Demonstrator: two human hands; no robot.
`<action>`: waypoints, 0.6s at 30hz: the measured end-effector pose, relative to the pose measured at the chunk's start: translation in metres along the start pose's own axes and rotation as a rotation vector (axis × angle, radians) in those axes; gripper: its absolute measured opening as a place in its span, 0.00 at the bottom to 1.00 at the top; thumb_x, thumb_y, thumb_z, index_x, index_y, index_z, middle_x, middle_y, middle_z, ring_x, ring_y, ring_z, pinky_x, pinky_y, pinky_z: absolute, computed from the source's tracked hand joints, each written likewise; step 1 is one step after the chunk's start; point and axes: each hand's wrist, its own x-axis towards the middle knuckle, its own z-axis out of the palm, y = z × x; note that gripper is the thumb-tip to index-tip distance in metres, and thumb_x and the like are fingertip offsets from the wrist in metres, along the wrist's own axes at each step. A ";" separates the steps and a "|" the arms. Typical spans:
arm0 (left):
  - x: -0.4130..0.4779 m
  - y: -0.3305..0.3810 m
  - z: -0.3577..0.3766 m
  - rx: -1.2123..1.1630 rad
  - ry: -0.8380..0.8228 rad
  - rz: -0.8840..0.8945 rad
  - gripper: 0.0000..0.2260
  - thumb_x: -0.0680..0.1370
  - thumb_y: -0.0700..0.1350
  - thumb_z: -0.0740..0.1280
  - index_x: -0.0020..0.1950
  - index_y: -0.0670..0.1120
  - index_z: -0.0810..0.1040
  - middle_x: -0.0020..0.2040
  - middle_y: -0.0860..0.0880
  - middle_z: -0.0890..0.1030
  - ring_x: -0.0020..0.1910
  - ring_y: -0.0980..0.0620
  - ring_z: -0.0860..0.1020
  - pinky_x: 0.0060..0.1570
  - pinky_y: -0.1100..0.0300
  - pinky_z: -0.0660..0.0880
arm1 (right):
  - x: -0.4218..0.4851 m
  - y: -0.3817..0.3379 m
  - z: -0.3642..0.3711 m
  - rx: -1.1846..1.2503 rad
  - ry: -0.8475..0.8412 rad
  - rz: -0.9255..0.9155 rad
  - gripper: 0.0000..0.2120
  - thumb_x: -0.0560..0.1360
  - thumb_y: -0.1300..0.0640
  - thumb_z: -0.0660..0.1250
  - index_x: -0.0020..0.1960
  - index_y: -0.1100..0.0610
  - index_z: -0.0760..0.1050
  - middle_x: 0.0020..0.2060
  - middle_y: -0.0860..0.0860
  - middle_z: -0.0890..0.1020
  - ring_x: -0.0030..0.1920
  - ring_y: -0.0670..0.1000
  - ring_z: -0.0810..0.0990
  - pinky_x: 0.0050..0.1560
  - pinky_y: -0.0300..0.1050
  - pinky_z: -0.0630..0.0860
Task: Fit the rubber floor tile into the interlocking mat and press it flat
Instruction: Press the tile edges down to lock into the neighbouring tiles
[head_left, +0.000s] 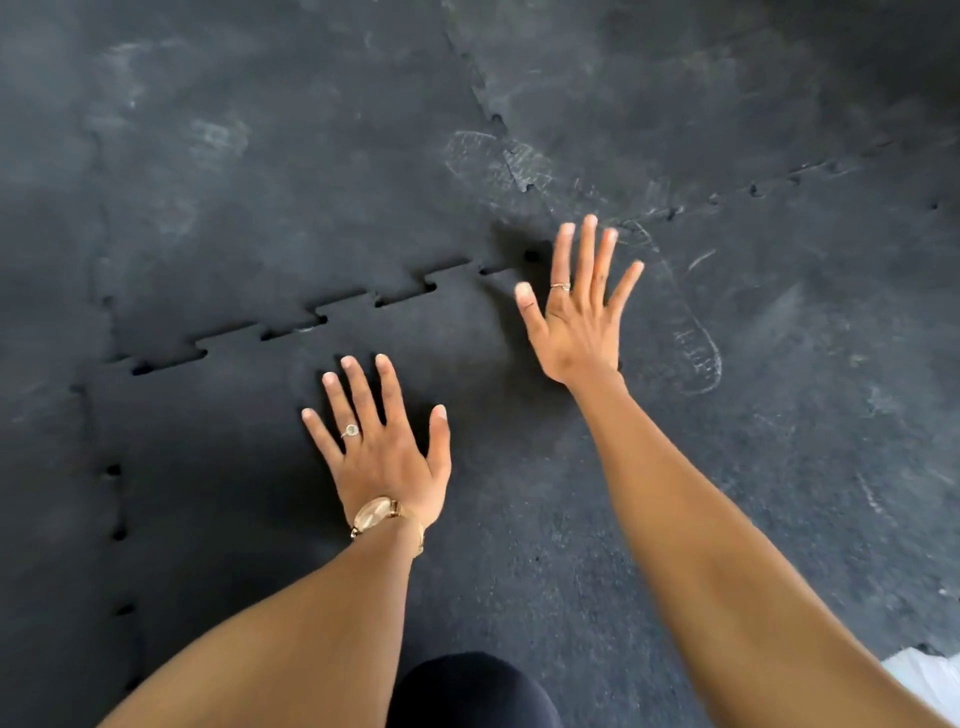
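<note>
A black rubber floor tile (249, 467) lies in front of me among the other tiles of the interlocking mat (291, 171). Its toothed far edge (322, 322) still shows dark gaps along the seam, so it sits slightly proud there. My left hand (384, 447) rests flat on the tile, fingers spread, with a ring and a gold watch. My right hand (576, 312) is spread open near the tile's far right corner, palm down, slightly blurred; I cannot tell whether it touches the surface.
Dusty shoe prints (691, 353) mark the mat to the right of my right hand. Other toothed seams run away at the upper right (753, 189) and down the left side (117, 519). My dark-clad knee (467, 691) is at the bottom. A pale floor patch (930, 675) shows at the lower right.
</note>
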 end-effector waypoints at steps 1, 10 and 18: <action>-0.001 0.001 -0.001 -0.005 -0.008 0.001 0.34 0.78 0.63 0.42 0.80 0.48 0.46 0.80 0.42 0.46 0.79 0.41 0.43 0.75 0.37 0.42 | 0.001 0.003 0.000 0.008 -0.017 -0.008 0.36 0.80 0.36 0.41 0.79 0.56 0.37 0.79 0.56 0.40 0.77 0.59 0.36 0.72 0.71 0.37; 0.001 0.000 -0.001 -0.012 -0.023 0.016 0.34 0.79 0.63 0.44 0.80 0.47 0.47 0.80 0.42 0.48 0.79 0.40 0.45 0.75 0.36 0.43 | 0.016 0.001 -0.026 0.283 -0.078 -0.101 0.36 0.78 0.37 0.40 0.78 0.56 0.33 0.78 0.55 0.35 0.75 0.57 0.29 0.72 0.66 0.31; 0.004 -0.001 0.000 -0.026 -0.019 0.016 0.33 0.79 0.63 0.45 0.80 0.47 0.49 0.80 0.42 0.48 0.79 0.41 0.46 0.75 0.36 0.44 | 0.078 -0.053 -0.065 0.220 0.235 -0.306 0.33 0.81 0.43 0.40 0.78 0.63 0.44 0.78 0.62 0.45 0.77 0.65 0.38 0.74 0.65 0.34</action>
